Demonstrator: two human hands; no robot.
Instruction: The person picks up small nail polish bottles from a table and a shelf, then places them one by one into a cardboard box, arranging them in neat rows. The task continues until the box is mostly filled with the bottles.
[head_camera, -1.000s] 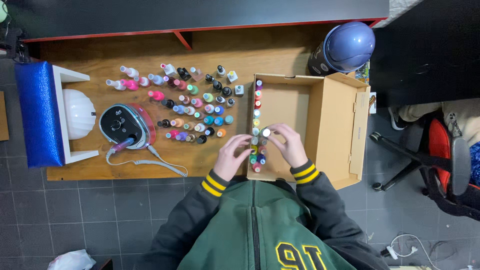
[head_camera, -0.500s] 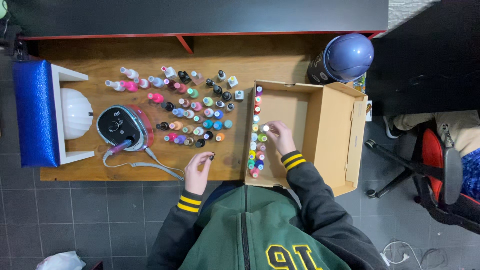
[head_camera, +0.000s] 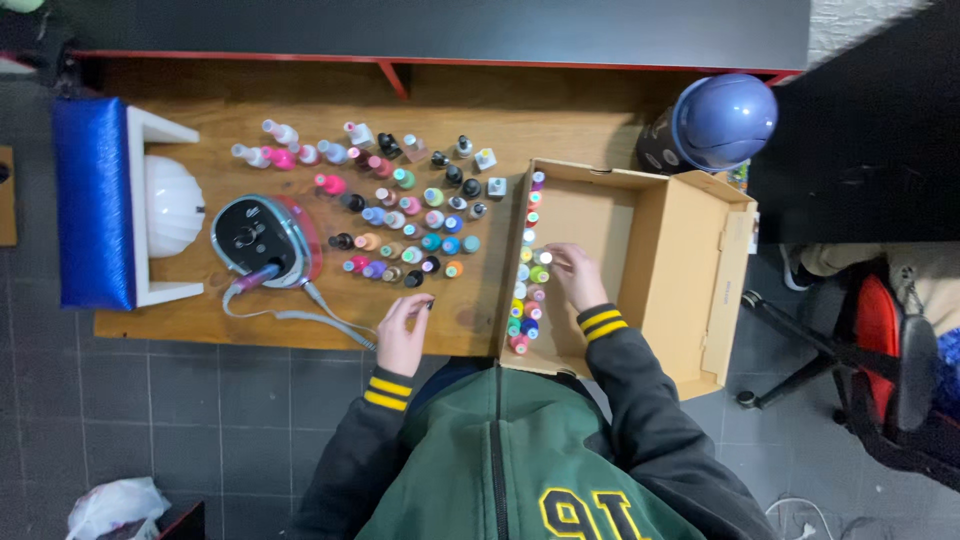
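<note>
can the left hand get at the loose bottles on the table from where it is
Probably yes: the left hand sits at the table's near edge, fingers just short of the closest nail polish bottles, with only bare wood between.

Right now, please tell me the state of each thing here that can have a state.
Cardboard box: open, lid flap folded out to the right.
Bottles in the box: upright, in a row along the left wall.
Bottles on the table: upright, caps on, grouped.
Left hand: fingers pinch a small dark bottle.
Right hand: inside the box, touching the row.
Blue helmet: dome up.
</note>
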